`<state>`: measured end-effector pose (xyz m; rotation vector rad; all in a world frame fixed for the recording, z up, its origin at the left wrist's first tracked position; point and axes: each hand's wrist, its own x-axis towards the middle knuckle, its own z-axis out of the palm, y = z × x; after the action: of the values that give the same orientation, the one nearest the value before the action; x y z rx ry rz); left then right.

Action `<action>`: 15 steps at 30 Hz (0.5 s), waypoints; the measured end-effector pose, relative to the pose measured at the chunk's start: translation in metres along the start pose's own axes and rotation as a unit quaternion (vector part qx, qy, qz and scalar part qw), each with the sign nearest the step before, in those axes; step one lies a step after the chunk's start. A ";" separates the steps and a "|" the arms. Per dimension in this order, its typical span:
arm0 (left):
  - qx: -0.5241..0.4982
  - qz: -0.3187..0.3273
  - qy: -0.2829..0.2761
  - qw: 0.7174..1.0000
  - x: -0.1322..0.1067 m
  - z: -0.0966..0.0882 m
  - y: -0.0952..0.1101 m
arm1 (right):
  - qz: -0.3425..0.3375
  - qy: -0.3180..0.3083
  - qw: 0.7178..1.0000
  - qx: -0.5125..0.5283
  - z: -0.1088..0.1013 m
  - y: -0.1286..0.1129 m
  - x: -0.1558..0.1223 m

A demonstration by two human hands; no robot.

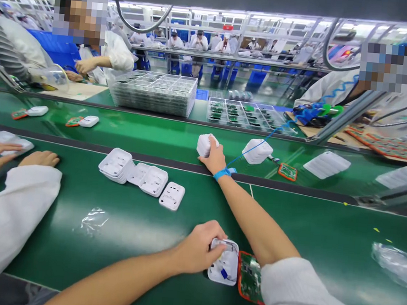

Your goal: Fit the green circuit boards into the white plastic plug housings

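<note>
My left hand is closed on the top left edge of an open white plastic housing, its thumb inside the rim. Thin wires and a small blue part show within that housing. Against its right side lies a green circuit board with an orange-red edge, partly hidden under my right forearm. Farther off, on the strip beyond the dark rail, my right hand grips a stack of white housings. A blue wrist strap with a thin blue cord is around my right wrist.
Stacked open white housings and a single one lie left of my right hand. More white stacks stand along the far strip. Clear plastic film lies at right. A co-worker's sleeve reaches in from the left.
</note>
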<state>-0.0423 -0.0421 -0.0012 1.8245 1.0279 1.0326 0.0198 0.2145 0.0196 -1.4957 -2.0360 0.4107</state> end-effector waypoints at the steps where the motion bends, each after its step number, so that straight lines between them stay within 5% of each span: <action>1: -0.001 0.008 -0.005 1.000 -0.002 0.001 0.000 | -0.008 0.001 1.000 0.001 0.002 -0.003 0.000; 5: -0.010 0.024 -0.074 0.997 -0.007 0.003 -0.002 | -0.070 0.005 0.997 0.017 -0.008 -0.007 -0.032; 9: -0.019 0.061 -0.179 0.982 -0.006 0.004 -0.006 | -0.156 0.013 0.987 0.028 -0.022 -0.004 -0.108; 15: -0.029 0.081 -0.198 0.976 -0.005 0.003 -0.007 | -0.187 -0.023 0.976 -0.110 -0.031 -0.015 -0.181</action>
<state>-0.0427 -0.0450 -0.0099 1.9851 0.6114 0.7374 0.0654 0.0361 0.0045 -1.1881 -2.3981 0.0705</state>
